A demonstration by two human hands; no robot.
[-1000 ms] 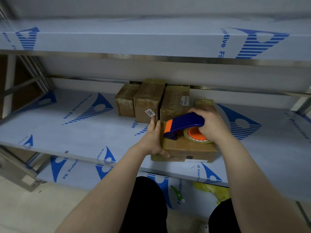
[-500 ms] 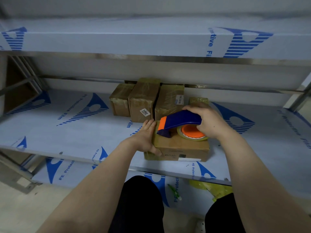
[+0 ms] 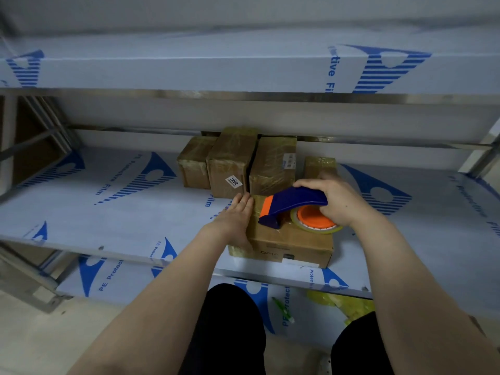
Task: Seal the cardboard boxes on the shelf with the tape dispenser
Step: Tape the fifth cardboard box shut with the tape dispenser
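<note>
A person's right hand [image 3: 338,201] holds a blue and orange tape dispenser [image 3: 292,203] over a cardboard box [image 3: 295,242] at the front edge of a steel shelf [image 3: 108,212] covered in blue-printed protective film. The grip is closed round the dispenser's blue handle, fingers curled over its top. The dispenser's orange-trimmed nose points left and meets the box top near its left end, and the tape roll [image 3: 313,221] on its orange hub lies low over the box's right half.

The left hand [image 3: 238,215] lies flat on the box's left end, fingers straight and together and pointing toward the back of the shelf. Its grip is wide and holds nothing, and the thumb reaches down the box's near left corner.

Four taped boxes [image 3: 232,163] stand in a row along the shelf's back edge, just behind the front box. The second from the left carries a white label [image 3: 233,181] reading 7202. An upper shelf [image 3: 243,66] runs overhead, and a lower shelf [image 3: 113,277] shows beneath, behind the person's dark-clothed knees.
</note>
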